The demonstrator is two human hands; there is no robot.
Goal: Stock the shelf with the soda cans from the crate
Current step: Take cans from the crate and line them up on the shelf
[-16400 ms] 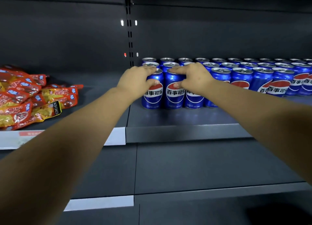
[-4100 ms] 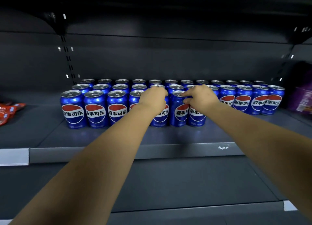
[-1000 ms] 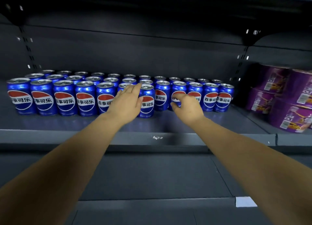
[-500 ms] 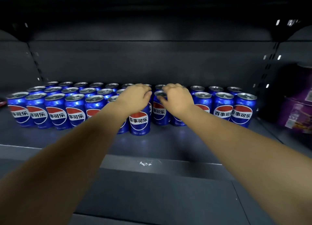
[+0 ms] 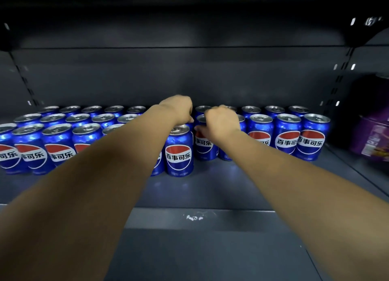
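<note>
Several blue soda cans [image 5: 287, 133] stand in rows on the dark shelf [image 5: 221, 186]. One can [image 5: 179, 152] stands a little forward of the front row, free of both hands. My left hand [image 5: 179, 109] reaches over and behind it, its fingers curled down onto a mostly hidden can in the row behind. My right hand [image 5: 220, 121] grips the top of a front-row can [image 5: 203, 146], thumb on its front. No crate is in view.
Purple packages [image 5: 374, 141] fill the bay to the right, behind an upright. A lower shelf [image 5: 210, 257] juts out beneath my forearms. The upper shelf overhangs closely above the cans. Bare shelf surface lies in front of the cans.
My left hand has let go of the forward can and moved back to the row behind. My right hand stays on its can. The view has moved closer.
</note>
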